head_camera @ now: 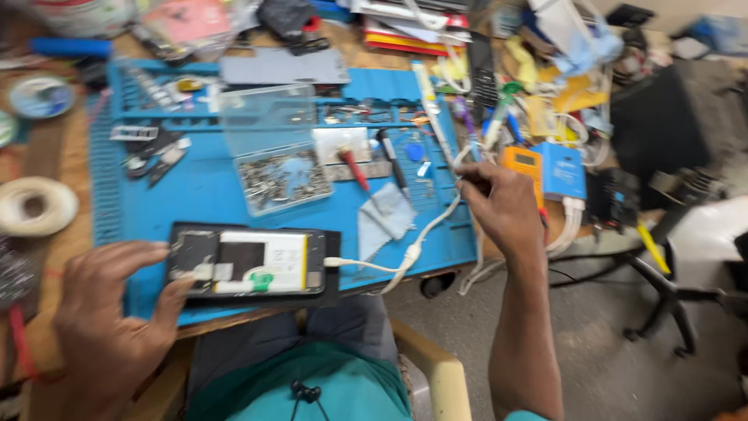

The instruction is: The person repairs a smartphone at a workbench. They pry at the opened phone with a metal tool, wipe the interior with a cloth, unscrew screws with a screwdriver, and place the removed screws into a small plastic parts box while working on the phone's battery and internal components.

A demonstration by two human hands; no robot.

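Blue work mat (210, 187) covers the wooden bench and serves as landmark. Left of the mat, a roll of white tape (33, 206) lies on the wood. Left hand (105, 312) at the mat's front-left corner, fingers spread flat, fingertips pressing the left end of the opened phone (249, 261), holding nothing. Phone lies back-off on the mat's front edge, white battery and dark board showing, a green tab near its front side. Above the phone, mid-mat, a clear plastic box (276, 152) with lid up holds small metal parts. Right of the box, a red-handled screwdriver (354, 168) and a black-handled one (393, 160) lie on the mat, a pale cloth (386, 214) just below them. White cable (405, 253) is plugged into the phone's right end and runs up across the mat's right part. Right hand (506, 206) at the mat's right edge, fingers closed around that cable, also pinching something thin, blurred, cannot tell what. Just beyond the mat's right edge, an orange meter (520, 162) and a blue box (562, 170).
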